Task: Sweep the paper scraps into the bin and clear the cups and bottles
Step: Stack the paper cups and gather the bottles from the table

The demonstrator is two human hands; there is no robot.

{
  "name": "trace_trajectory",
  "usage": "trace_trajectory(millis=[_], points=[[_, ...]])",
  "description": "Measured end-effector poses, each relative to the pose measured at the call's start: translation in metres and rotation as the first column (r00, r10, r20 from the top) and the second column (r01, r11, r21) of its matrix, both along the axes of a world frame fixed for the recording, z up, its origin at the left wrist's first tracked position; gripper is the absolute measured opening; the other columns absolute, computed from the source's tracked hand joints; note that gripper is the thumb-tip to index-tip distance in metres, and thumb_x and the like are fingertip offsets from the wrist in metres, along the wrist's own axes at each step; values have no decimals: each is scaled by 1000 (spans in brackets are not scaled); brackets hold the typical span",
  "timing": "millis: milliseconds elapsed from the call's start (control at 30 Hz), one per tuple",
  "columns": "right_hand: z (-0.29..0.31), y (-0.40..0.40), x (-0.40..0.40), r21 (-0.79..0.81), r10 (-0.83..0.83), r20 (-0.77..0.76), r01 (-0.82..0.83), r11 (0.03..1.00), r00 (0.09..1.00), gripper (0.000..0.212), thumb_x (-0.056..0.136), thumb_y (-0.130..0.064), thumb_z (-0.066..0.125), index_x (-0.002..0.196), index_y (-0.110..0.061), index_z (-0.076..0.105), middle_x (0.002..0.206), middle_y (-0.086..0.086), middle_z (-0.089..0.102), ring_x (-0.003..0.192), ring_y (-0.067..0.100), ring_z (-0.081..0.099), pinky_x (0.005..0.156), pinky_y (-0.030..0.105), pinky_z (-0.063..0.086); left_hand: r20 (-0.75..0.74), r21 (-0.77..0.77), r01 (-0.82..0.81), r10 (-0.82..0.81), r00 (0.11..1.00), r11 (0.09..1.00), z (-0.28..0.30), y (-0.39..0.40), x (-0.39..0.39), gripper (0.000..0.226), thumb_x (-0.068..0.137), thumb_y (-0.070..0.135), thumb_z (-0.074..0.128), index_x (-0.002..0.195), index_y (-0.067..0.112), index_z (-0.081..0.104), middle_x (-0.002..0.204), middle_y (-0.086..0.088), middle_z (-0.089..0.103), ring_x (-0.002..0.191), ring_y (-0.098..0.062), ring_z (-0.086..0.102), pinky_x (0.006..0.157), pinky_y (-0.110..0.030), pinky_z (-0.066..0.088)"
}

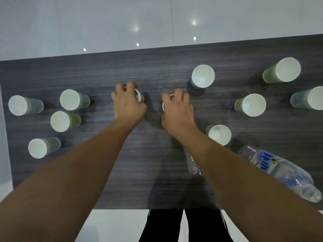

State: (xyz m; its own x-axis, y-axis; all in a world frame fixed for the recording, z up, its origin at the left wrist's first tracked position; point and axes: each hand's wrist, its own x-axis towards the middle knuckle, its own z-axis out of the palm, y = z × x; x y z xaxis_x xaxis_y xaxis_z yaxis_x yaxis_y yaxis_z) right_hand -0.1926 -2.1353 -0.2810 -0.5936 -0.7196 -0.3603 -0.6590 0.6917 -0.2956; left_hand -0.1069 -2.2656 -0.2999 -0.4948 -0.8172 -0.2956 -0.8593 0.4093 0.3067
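Note:
Several green paper cups with white insides stand on a dark wood-grain table (157,180). My left hand (128,102) is closed from above around one paper cup (139,95) near the table's middle. My right hand (177,109) grips another paper cup (163,106) just to the right of it; both cups are mostly hidden by my fingers. A clear plastic bottle (279,172) with a blue label lies on its side at the front right. A second crushed clear bottle (192,163) lies partly under my right forearm. No paper scraps or bin are in view.
Cups stand in a group at the left (70,99) and another at the right (253,104), with one behind my right hand (202,75) and one by my right wrist (219,134). Glossy white floor tiles (104,23) surround the table. My dark trouser legs (174,226) show below its front edge.

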Motion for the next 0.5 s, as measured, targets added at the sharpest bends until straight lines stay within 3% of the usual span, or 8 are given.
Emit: trace_trajectory(millis=[67,133,200,267,400,500], points=[[3,0,-1,-58,-41,59,45,997,997,59,79,-16,73,133,-19,50,132,13,43,115,33,43,87,42,48,-161,2,-145,143,977,989,11,-1,-11,48,69,24,70,114,22,54,121,-5,45,104,-31,47,83,-31,37],[14,11,0,-197,-182,93,197,960,979,60,76,-15,73,133,-18,55,130,14,47,111,32,46,85,42,50,-292,59,-191,200,935,980,24,0,-30,54,64,27,71,115,25,53,115,4,42,102,-22,50,82,-28,39],[26,35,3,-386,-348,89,354,852,933,58,73,-14,75,128,-16,60,126,14,52,106,31,49,83,39,48,-371,82,-144,164,914,986,39,8,-54,57,62,30,70,115,29,51,112,8,40,100,-15,49,80,-29,44],[39,68,8,-478,-509,81,482,734,857,55,74,-20,75,126,-16,59,125,13,52,106,28,49,85,32,42,-449,91,-55,90,889,994,52,25,-81,57,61,30,69,115,28,50,113,8,41,98,-13,49,79,-32,48],[52,131,23,-411,-678,33,629,660,734,55,75,-24,71,127,-16,56,128,14,48,113,29,48,90,30,41,-514,29,206,-162,842,978,62,70,-123,58,61,24,70,116,19,55,115,-1,48,96,-17,50,77,-31,46],[41,154,25,-322,-674,1,638,699,739,55,75,-24,71,126,-10,58,126,20,50,111,34,49,89,37,44,-400,-10,343,-319,859,939,51,88,-134,58,65,21,69,120,20,53,123,-4,47,101,-21,47,75,-32,43]])
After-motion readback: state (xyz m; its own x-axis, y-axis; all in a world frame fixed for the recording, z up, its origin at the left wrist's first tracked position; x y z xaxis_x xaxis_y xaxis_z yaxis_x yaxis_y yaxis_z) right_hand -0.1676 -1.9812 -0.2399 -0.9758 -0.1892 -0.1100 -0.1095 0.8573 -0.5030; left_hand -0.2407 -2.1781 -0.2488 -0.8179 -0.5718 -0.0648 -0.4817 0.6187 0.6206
